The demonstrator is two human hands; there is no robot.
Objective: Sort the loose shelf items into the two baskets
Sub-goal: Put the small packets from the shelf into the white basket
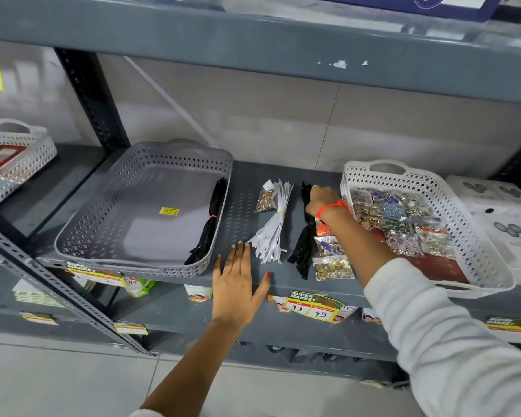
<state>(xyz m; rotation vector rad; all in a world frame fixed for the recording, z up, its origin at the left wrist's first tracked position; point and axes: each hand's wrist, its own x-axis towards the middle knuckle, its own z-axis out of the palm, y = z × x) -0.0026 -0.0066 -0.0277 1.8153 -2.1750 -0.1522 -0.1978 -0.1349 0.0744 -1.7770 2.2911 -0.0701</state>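
My left hand (236, 284) rests flat and open on the shelf (244, 206); my right hand (321, 201) pinches the black zippers (303, 245) mid-frame. White zippers (272, 227) and button packets (333, 267) remain loose between the grey basket (109, 218) and white basket (463, 212).

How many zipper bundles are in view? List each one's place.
3: black bundle inside the grey basket; white bundle and black bundle loose on the shelf. None seem hidden.

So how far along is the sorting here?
Partway. Done: one black zipper bundle in the grey basket, many button packets in the white basket. In hand: right hand on the loose black zippers. Left: white zippers, about four packets.
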